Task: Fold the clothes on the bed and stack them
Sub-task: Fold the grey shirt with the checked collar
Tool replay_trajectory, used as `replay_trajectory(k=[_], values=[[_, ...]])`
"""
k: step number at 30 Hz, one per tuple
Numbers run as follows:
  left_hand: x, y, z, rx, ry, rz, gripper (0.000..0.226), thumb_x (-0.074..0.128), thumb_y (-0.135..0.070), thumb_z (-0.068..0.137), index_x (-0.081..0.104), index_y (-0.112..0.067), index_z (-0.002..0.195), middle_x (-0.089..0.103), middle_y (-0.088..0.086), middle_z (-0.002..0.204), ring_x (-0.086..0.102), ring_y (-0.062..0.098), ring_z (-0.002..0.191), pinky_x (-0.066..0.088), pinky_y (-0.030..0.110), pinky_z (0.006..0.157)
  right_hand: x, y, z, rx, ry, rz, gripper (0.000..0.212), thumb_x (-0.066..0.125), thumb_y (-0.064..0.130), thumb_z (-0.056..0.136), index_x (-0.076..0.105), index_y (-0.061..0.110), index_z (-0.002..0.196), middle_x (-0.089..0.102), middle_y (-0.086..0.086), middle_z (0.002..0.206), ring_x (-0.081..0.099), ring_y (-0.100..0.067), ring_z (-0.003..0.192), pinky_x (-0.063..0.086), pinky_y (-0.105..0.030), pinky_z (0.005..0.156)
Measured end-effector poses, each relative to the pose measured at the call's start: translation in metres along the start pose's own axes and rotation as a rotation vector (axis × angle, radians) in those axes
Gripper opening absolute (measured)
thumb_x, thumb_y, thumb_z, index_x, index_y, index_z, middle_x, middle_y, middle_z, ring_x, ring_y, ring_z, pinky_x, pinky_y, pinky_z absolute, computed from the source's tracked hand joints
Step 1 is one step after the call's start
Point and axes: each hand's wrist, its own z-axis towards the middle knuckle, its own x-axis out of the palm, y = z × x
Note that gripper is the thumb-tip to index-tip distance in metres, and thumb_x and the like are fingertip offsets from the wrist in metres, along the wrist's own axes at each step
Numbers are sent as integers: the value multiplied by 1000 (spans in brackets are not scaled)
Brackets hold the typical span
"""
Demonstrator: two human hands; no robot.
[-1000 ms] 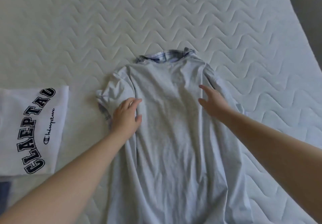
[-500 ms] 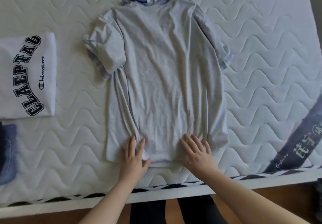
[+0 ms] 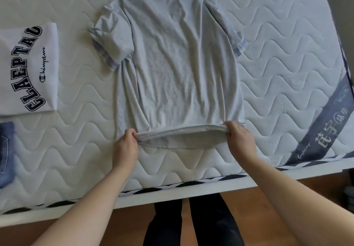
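A light grey T-shirt [image 3: 178, 58] with plaid collar and sleeve cuffs lies flat on the white quilted mattress [image 3: 277, 58], collar away from me. Both sides are folded inward. My left hand [image 3: 126, 144] pinches the shirt's bottom hem at its left corner. My right hand [image 3: 239, 138] grips the hem at its right corner. The hem is lifted a little off the mattress between both hands. A folded white shirt [image 3: 28, 69] with dark block letters lies at the left.
Folded blue jeans [image 3: 5, 153] lie at the left edge, below the white shirt. A grey printed band [image 3: 323, 129] runs across the mattress's right corner. The mattress's near edge [image 3: 172, 190] is in front of my legs, with wooden floor below.
Both hands went from pressing flat on the shirt's lower part to pinching the bottom hem corners and lifting it. Earlier they slid down from the chest area.
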Motion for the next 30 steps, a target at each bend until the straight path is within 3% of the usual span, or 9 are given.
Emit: replay_trajectory(k=[2, 5, 8, 10, 13, 18, 22, 25, 30], values=[[-6, -6, 5, -63, -15, -90, 11, 45, -9, 98, 52, -6, 106, 65, 25, 87, 62, 44, 70, 38, 36, 56, -5, 8, -2, 88, -30, 112, 29, 47, 7, 93, 58, 17, 118, 67, -7, 92, 60, -32, 76, 39, -35, 63], [-19, -9, 11, 134, 115, -99, 36, 61, -26, 94, 53, -5, 121, 64, 22, 97, 63, 42, 84, 49, 43, 67, -13, 16, -7, 172, -61, 243, 33, 49, 8, 90, 56, 26, 116, 57, 8, 87, 53, -21, 77, 37, -33, 63], [-21, 3, 5, 212, 432, 276, 83, 71, -64, 72, 39, -29, 140, 42, 6, 133, 46, 30, 119, 41, 44, 97, -17, 20, -8, 231, -16, 307, 32, 61, 7, 86, 58, 27, 111, 55, 11, 83, 53, -18, 78, 38, -32, 61], [-17, 15, -3, 247, 515, 461, 89, 71, -62, 68, 29, -38, 142, 27, 0, 143, 37, 25, 128, 37, 44, 101, -17, 19, -11, 182, 25, 256, 34, 68, 4, 81, 60, 21, 110, 53, 9, 88, 50, -18, 78, 36, -32, 62], [-11, 30, -5, 225, 430, 542, 74, 73, -42, 73, 41, -29, 139, 40, 4, 138, 45, 27, 123, 42, 42, 94, -12, 8, -14, 158, 71, 129, 31, 64, -5, 78, 57, 15, 101, 50, 4, 94, 47, -21, 81, 35, -32, 62], [-12, 40, -5, 235, 258, 364, 27, 67, 5, 74, 65, 0, 100, 62, 22, 95, 63, 42, 87, 52, 51, 69, -14, -14, -11, 271, 50, 3, 18, 58, -2, 79, 50, 13, 82, 52, 1, 83, 50, -28, 82, 33, -36, 69], [-19, 37, 3, -3, 66, 10, 15, 53, 3, 86, 60, 0, 98, 61, 24, 98, 58, 41, 86, 42, 42, 66, -19, -20, -13, 338, 17, 96, 25, 52, -1, 82, 38, 18, 73, 48, -2, 63, 41, -21, 57, 25, -33, 48], [-27, 26, 1, -216, -118, -327, 16, 42, -1, 93, 55, -9, 99, 59, 14, 91, 51, 28, 79, 28, 28, 64, -25, -16, -14, 318, -47, 183, 23, 59, -1, 79, 43, 14, 73, 47, 0, 60, 38, -14, 55, 26, -30, 48], [-33, 16, -4, -397, -271, -669, 21, 37, -11, 96, 51, -24, 102, 57, -2, 97, 49, 16, 83, 34, 16, 61, -34, -10, -9, 592, -292, 538, 15, 42, 10, 75, 40, 22, 66, 40, 7, 61, 32, -9, 55, 27, -28, 51]])
